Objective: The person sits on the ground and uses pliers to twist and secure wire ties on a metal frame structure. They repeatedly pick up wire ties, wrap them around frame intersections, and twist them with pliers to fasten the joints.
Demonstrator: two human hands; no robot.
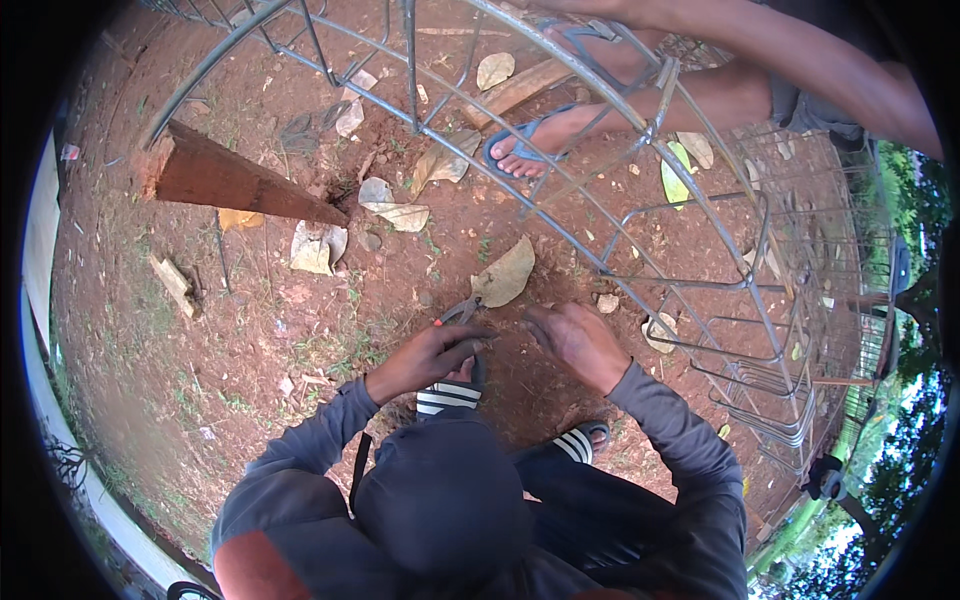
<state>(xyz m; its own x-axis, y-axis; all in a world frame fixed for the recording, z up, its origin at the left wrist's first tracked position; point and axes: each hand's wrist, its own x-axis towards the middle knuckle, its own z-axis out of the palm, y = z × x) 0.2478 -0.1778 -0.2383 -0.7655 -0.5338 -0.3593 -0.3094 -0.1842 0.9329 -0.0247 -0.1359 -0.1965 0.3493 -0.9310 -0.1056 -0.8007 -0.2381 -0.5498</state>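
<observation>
While crouched over red dirt ground point(250, 330), left hand point(432, 355) closed around pliers point(458, 312), tool tip low near the soil beside a dry leaf point(505, 272). Right hand point(577, 340) just beside, fingers curled down at the dirt; grip contents cannot be told. Steel rebar cage point(640, 215) arching overhead, wooden stake point(235, 182) well apart to the left.

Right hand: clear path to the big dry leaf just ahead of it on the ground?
Probably yes. The right hand sits low by the dirt, and the dry leaf lies just beyond it on open soil, in front of the rebar cage.
</observation>
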